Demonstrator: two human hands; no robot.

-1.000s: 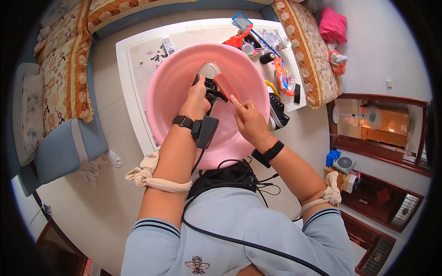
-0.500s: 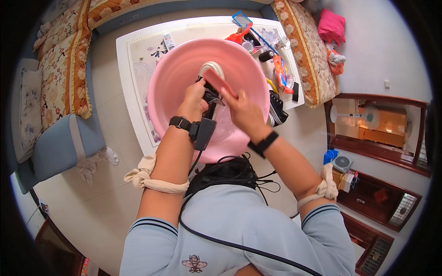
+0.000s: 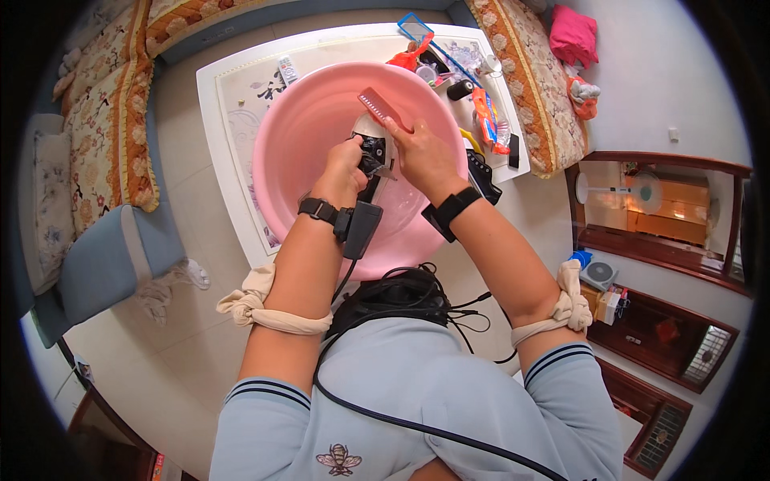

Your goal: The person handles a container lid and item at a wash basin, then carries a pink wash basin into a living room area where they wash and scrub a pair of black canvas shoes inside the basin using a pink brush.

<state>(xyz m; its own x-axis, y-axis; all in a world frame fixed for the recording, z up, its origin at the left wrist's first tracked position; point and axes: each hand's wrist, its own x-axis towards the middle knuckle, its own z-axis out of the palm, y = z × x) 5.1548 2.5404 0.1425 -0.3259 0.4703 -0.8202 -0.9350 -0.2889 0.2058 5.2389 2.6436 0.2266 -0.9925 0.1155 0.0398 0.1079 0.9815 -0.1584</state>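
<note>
My left hand (image 3: 343, 167) grips a black canvas sneaker (image 3: 374, 150) with a white toe, over the inside of a large pink basin (image 3: 281, 152). My right hand (image 3: 425, 159) is closed round the handle of a reddish-pink scrubbing brush (image 3: 380, 107). The brush head sits at the far side of the toe, its row of pale bristles turned partly into sight. Whether bristles touch the shoe I cannot tell. Shallow water appears low in the basin. A second black sneaker (image 3: 480, 176) with white laces rests just outside the basin's right side.
The basin stands on a white table (image 3: 220, 92). At the table's right lie an orange-and-blue plastic packet (image 3: 487, 120), a dark bottle (image 3: 459, 90), a red bag (image 3: 412, 53) and a blue-framed net (image 3: 415, 28). Patterned sofas (image 3: 108, 136) border the table; a black cable (image 3: 401, 415) crosses my shirt.
The brush has moved off the sneaker's upper toward the far side of the toe and turned, showing its bristles. My left hand still grips the shoe, which has tipped slightly.
</note>
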